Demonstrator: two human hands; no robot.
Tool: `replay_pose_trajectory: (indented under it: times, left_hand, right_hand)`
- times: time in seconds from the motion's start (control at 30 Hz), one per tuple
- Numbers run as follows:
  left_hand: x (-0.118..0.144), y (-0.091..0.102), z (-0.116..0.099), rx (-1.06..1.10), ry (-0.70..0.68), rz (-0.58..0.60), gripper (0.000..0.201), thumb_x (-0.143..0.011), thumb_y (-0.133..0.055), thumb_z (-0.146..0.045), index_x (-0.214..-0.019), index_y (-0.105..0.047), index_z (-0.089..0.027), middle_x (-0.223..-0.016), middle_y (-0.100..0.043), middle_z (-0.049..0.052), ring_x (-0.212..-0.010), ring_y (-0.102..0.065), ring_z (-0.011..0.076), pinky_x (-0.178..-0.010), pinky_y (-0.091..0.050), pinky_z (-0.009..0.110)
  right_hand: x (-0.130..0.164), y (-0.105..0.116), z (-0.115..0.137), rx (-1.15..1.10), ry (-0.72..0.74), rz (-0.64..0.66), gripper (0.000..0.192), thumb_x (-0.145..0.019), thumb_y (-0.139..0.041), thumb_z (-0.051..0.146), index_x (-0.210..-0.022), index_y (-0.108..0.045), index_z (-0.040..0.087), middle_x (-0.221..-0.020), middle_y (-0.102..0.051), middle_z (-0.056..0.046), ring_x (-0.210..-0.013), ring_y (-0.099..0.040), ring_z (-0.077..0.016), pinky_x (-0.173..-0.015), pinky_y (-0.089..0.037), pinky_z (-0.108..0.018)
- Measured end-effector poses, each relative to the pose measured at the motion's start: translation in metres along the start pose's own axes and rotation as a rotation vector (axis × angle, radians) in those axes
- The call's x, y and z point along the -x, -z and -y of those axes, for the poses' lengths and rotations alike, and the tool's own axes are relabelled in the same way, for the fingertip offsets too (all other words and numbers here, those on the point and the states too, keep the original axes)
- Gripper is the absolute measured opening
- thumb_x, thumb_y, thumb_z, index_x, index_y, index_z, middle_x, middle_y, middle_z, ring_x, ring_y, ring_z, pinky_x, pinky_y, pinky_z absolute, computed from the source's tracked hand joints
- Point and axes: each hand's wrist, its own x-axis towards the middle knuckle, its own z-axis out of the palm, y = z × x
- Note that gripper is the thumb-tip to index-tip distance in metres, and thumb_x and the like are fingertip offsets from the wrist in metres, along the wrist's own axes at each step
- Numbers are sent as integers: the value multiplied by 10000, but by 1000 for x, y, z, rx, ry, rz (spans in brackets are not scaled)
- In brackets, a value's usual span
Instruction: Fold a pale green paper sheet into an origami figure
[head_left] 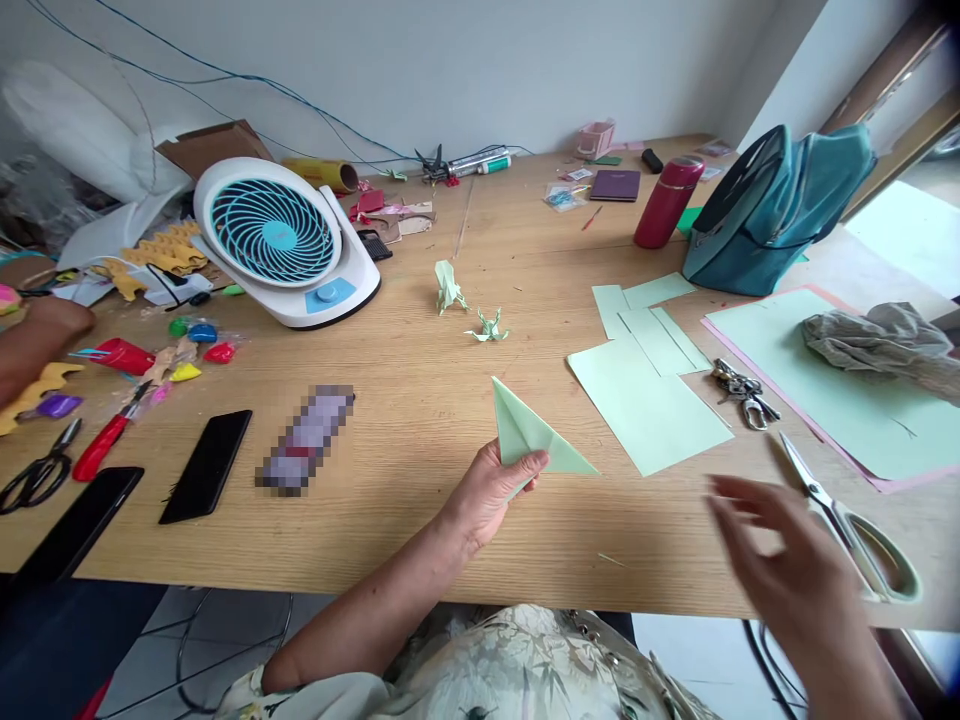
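My left hand (487,492) pinches a folded sheet of light green paper (529,432), shaped like a triangle, with the thumb on top. Blurred by motion, my right hand (787,560) is over the table's right front, beside a pair of scissors (851,525) with pale handles. Its fingers are apart and nothing shows between them. Beyond the left hand stand two folded green paper figures, one upright (448,288) and one low and spread out (489,326). Loose green paper sheets (649,405) lie to the right of the folded piece.
A white fan (274,235), phones (206,468) and a red-handled knife (105,445) are on the left, near another person's arm (45,335). Rightward are keys (744,393), a red flask (670,202), a teal backpack (780,215) and large green sheets (832,370).
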Motion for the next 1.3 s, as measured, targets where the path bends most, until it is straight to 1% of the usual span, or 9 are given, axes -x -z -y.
replay_pose_trajectory:
  times: [0.1, 0.13, 0.2, 0.33, 0.57, 0.8, 0.97, 1.1, 1.3]
  left_hand:
    - [1, -11, 11, 20, 0, 48, 396, -587, -928, -398, -760, -677, -146, -715, -621, -20, -669, -501, 85, -672, -393, 223]
    - [2, -14, 15, 12, -3, 72, 383, -603, -922, -400, -765, -685, -146, -719, -630, -15, -680, -509, 90, -679, -394, 222]
    - [3, -16, 18, -7, -14, 133, 364, -638, -904, -408, -798, -710, -144, -744, -661, 0, -720, -545, 109, -717, -409, 230]
    - [1, -9, 14, -40, -23, 222, 356, -682, -879, -412, -859, -743, -134, -838, -719, 36, -796, -610, 152, -816, -447, 270]
    - [-14, 4, -5, -72, -125, 182, 303, -693, -874, -367, -773, -694, -136, -752, -683, 2, -736, -580, 119, -794, -441, 249]
    - [-16, -1, 2, 32, -146, 169, 274, -713, -856, -339, -797, -672, -153, -802, -669, -3, -770, -565, 115, -784, -435, 242]
    - [-19, 1, 6, 5, -161, 132, 328, -704, -859, -386, -757, -640, -147, -742, -626, -13, -719, -521, 102, -733, -418, 233]
    - [-23, 8, 0, -128, -255, 41, 373, -722, -839, -429, -694, -602, -143, -671, -554, -35, -671, -451, 79, -680, -370, 205]
    - [-22, 12, -2, -157, -259, 24, 377, -744, -805, -446, -677, -573, -158, -677, -540, -34, -668, -452, 81, -671, -379, 200]
  right_hand:
    - [3, -40, 61, -374, 12, 330, 361, -922, -570, 541, -1087, -631, 226, -1001, -682, -82, -886, -638, -211, -701, -490, -294]
    - [2, -49, 72, -423, 30, 381, 338, -924, -571, 541, -997, -636, 217, -916, -663, -61, -836, -616, -194, -731, -484, -296]
    - [-1, -59, 81, -442, 2, 374, 381, -922, -563, 568, -794, -589, 210, -718, -570, -12, -677, -529, -153, -640, -439, -276]
    - [-8, -58, 74, -450, -49, 426, 459, -896, -579, 608, -673, -531, 209, -618, -477, 20, -583, -421, -126, -546, -354, -264]
    - [-14, -50, 64, -428, -80, 506, 415, -904, -597, 558, -696, -545, 202, -634, -432, 28, -584, -353, -114, -525, -279, -258]
    - [-18, -67, 55, -630, -186, 514, 350, -819, -703, 543, -796, -605, 209, -672, -470, 23, -570, -337, -110, -504, -244, -259]
    - [-14, -81, 58, -635, -72, 413, 405, -876, -668, 455, -624, -473, 205, -665, -385, 25, -620, -335, -124, -568, -293, -272]
    - [-12, -81, 58, -551, -8, 373, 369, -901, -649, 423, -639, -513, 202, -675, -405, 24, -628, -349, -125, -586, -298, -273]
    - [-10, -82, 52, -551, 1, 366, 336, -900, -656, 410, -660, -543, 203, -690, -438, 22, -647, -389, -129, -618, -322, -271]
